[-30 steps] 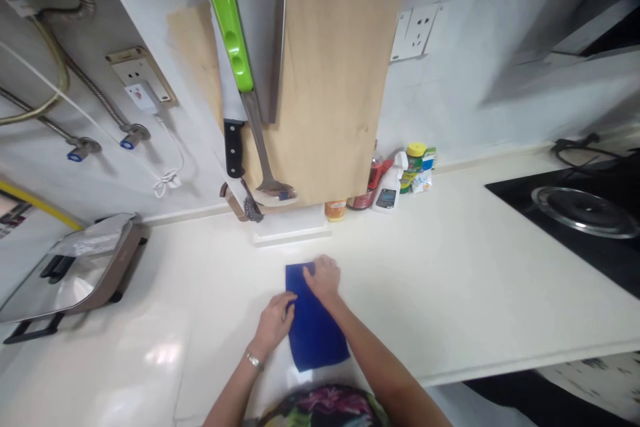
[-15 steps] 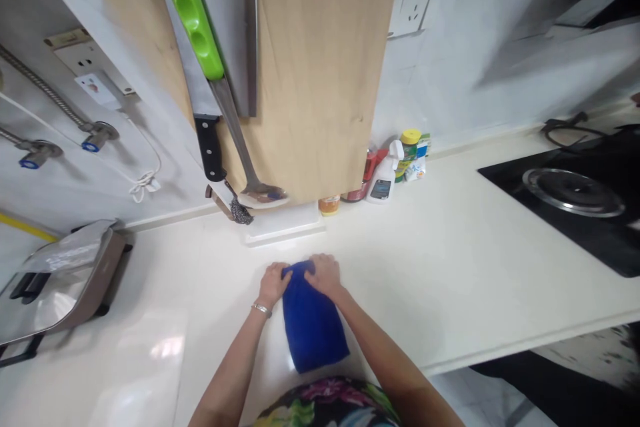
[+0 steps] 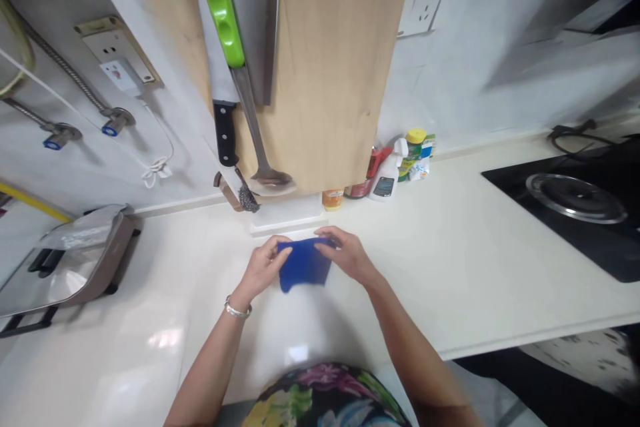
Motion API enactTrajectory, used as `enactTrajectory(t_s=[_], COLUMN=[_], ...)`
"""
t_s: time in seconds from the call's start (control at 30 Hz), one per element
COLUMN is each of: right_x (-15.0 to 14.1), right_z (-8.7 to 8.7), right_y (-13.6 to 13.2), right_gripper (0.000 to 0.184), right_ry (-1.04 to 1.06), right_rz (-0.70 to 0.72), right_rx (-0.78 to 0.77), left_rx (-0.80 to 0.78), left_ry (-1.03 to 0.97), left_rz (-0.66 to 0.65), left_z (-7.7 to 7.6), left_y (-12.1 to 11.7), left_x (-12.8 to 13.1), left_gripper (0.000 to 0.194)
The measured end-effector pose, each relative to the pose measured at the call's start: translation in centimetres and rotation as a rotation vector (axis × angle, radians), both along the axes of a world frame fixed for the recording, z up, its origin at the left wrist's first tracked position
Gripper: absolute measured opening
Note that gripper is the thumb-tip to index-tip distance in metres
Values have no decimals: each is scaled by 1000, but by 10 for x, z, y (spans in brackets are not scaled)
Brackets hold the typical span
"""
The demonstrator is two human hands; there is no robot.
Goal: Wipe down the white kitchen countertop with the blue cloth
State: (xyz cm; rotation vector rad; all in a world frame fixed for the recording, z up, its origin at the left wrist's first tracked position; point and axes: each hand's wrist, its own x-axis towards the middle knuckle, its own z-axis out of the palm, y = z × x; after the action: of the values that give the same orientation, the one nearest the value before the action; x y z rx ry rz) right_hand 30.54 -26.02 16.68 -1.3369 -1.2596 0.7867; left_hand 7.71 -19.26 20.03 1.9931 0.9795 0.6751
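Note:
A blue cloth [image 3: 303,264] is bunched into a short, folded shape on the cream countertop [image 3: 440,280], close to the far end of the counter. My left hand [image 3: 260,267] pinches its left end, and a silver bracelet sits on that wrist. My right hand [image 3: 347,253] holds the right edge, with the fingertips over the cloth's top corner. Much of the cloth's upper edge lies under my fingers. The lower part of the cloth hangs in a rounded fold between my hands.
Just beyond my hands stands a white block [image 3: 285,213], under a hanging wooden board [image 3: 325,67], a black-handled knife [image 3: 225,133] and a ladle [image 3: 270,180]. A spray bottle [image 3: 386,173] stands by the wall. A black stove [image 3: 575,197] lies right, an electric pan [image 3: 70,260] left.
The cloth was long and flat on the counter; now it is folded shorter and gathered toward the wall. My hands have moved apart to its two ends.

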Motion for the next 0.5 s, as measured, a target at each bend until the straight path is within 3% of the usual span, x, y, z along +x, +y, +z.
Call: enactTrajectory(t_s=[0.1,0.17,0.27,0.4,0.5], right_x=[1,-3,-17,-40,-52], right_z=[32,27,-16,-95,-129], right_y=[-9,-19,-45,-102,-141], right_gripper=[22,17,16,20,18], right_ry=[-116,-182,-271,-397,-397], right_rz=[17,29,40,183,319], right_rx=[132,167,105,-184,-388], left_rx=[93,117,67,-140,-283], left_ry=[-80,-77,7,157,228], left_rz=[-34,-80,-157,-205,-178], left_z=[25,20,-17,-91,-129], left_y=[-4,-9,-31,-90,-133], left_x=[2,0,-10,-37,-60], left_gripper=[30,29,29,26,26])
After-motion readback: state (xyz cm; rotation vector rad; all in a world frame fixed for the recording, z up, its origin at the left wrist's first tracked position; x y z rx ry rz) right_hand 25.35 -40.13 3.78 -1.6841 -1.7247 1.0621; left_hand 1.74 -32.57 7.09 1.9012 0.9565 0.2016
